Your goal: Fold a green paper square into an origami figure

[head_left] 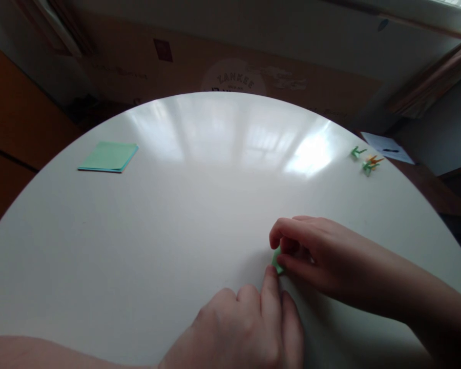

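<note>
From my end, the small green paper piece [275,261] sits on the near right of the worktop [157,230], pinched in my right hand [318,251], whose fingers block part of it. My left hand [240,328] has its index fingertip against the near edge; can't tell how closed the rest is. Far left's a paper stack [109,155], green on top. Far right, some green folded figures [356,152] plus an orange one [374,160], near a white sheet [377,142] past the edge.
</note>
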A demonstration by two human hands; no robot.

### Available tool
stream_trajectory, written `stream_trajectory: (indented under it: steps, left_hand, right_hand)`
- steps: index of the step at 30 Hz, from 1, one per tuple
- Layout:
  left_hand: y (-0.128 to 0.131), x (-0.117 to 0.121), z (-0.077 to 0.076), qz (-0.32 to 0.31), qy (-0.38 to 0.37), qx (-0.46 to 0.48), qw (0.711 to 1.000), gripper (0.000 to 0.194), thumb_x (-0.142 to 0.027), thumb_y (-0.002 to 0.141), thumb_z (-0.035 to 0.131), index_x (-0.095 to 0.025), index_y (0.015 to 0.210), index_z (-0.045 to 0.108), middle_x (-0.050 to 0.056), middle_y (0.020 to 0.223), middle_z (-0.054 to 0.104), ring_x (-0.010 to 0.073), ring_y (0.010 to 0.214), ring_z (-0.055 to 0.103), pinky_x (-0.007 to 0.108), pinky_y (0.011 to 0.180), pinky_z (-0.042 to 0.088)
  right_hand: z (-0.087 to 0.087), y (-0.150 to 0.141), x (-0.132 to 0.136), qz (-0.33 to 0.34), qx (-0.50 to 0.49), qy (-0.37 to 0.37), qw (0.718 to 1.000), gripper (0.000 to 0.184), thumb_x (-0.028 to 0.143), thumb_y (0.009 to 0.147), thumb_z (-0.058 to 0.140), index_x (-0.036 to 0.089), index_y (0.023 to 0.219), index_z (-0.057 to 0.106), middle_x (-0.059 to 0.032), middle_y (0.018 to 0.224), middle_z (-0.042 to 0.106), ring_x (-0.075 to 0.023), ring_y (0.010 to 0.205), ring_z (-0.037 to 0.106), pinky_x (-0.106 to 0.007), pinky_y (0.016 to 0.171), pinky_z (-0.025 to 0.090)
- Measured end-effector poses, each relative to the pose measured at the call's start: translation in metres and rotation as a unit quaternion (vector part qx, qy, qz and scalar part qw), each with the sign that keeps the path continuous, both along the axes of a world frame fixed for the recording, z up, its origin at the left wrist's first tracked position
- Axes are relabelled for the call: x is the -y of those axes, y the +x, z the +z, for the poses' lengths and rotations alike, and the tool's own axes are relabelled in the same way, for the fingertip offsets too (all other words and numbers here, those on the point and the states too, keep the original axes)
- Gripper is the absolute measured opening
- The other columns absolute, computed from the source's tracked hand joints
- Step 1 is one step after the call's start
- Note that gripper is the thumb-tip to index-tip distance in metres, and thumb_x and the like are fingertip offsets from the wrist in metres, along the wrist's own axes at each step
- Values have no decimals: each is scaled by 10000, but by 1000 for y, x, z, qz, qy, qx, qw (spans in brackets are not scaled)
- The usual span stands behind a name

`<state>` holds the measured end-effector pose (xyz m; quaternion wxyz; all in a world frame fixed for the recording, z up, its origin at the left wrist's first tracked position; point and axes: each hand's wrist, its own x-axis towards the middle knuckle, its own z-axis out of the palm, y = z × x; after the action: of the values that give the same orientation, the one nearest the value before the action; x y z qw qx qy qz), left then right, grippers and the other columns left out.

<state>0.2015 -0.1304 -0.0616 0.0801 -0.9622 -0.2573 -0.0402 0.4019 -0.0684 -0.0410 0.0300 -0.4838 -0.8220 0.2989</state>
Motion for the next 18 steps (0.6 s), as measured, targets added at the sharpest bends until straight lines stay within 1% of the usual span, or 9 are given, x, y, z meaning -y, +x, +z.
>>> stream_trajectory:
  steps: [5, 7, 10, 15, 18]
  left_hand:
    - [0, 0, 1, 0, 5, 3, 1000, 380, -115, 829, 502, -103, 1169, 669, 186, 1120, 739, 191, 500, 612, 278, 350, 428]
    - [0, 0, 2, 2, -2, -9, 1000, 401, -100, 820, 494, -100, 1183, 664, 194, 1144, 731, 192, 494, 612, 278, 347, 431]
    - [1, 0, 4, 1, -7, -29, 1000, 440, -79, 809, 482, -85, 1218, 645, 222, 1179, 712, 192, 462, 599, 285, 329, 423]
    - [2, 1, 4, -2, -20, -41, 999, 469, -80, 807, 480, -82, 1254, 623, 239, 1196, 700, 187, 422, 592, 287, 312, 410]
    - [2, 1, 3, 5, -25, -34, 999, 464, -102, 808, 487, -89, 1251, 625, 234, 1187, 706, 196, 411, 591, 299, 302, 412]
  right_hand:
    - [1, -2, 1, 15, 15, 37, 999, 117, 117, 846, 599, 224, 892, 587, 8, 805, 629, -151, 712, 550, -262, 631, 369]
    - [1, -1, -1, 29, 9, 39, 999, 105, 120, 849, 611, 207, 821, 561, 16, 779, 612, -136, 691, 529, -249, 614, 359]
    - [2, 3, -8, 62, -11, 24, 998, 153, 107, 850, 623, 201, 759, 544, 34, 754, 596, -109, 648, 503, -225, 583, 352]
    - [1, 15, -20, 108, -50, -23, 993, 149, 81, 867, 640, 224, 827, 656, 31, 834, 633, -96, 694, 568, -200, 613, 401]
    - [-1, 21, -24, 128, -76, -37, 988, 122, 156, 899, 673, 259, 904, 738, 21, 874, 652, -97, 717, 606, -200, 648, 429]
